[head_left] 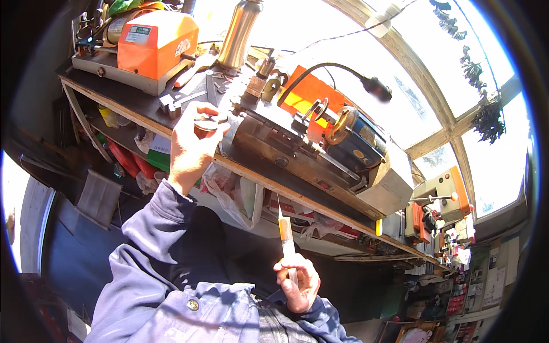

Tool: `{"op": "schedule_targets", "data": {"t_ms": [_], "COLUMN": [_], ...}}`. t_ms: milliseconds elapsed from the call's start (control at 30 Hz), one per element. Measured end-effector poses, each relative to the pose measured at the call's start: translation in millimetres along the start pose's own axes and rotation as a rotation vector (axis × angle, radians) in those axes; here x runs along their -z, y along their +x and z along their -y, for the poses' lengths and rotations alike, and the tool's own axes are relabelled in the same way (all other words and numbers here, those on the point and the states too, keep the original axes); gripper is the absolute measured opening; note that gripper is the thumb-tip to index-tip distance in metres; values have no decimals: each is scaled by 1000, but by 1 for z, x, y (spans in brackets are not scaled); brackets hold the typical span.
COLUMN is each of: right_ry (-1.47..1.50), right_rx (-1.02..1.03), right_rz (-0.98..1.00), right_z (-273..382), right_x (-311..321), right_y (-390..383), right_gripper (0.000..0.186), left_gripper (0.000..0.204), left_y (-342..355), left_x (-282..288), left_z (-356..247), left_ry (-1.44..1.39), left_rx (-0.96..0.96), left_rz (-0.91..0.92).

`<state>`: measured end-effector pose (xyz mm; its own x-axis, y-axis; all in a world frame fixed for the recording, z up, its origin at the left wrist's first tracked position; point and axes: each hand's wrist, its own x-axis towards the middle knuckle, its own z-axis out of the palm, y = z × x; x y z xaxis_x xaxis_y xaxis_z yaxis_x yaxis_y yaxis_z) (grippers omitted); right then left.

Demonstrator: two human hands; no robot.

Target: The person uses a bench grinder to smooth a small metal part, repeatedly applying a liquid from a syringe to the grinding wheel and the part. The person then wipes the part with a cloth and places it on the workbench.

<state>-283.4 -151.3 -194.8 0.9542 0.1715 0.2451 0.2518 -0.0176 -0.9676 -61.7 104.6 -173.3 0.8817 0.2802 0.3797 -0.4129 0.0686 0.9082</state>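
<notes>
At left, the left hand [191,146] pinches a round metal piece [207,123] between thumb and fingers by the front edge of the workbench [257,178]; a loose grip could let it fall. Farther right, the right hand [298,281] curls round a syringe [286,239], its needle [279,204] pointing away from the body; a careless squeeze could spill the amber contents, or a slip could prick a finger.
</notes>
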Motion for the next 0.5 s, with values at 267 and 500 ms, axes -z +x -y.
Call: {"op": "schedule_targets", "data": {"t_ms": [267,500], "right_ry": [-46,-73], "right_rx": [106,70], "right_rz": [-69,-76], "right_z": [10,8], "right_x": [-14,-20], "right_y": [20,33], "right_gripper": [36,34], "left_gripper": [22,22], "left_y": [24,26], "left_x": [2,3], "left_z": [23,37], "left_ry": [561,463], "left_rx": [-391,-372], "left_rz": [3,-58]}}
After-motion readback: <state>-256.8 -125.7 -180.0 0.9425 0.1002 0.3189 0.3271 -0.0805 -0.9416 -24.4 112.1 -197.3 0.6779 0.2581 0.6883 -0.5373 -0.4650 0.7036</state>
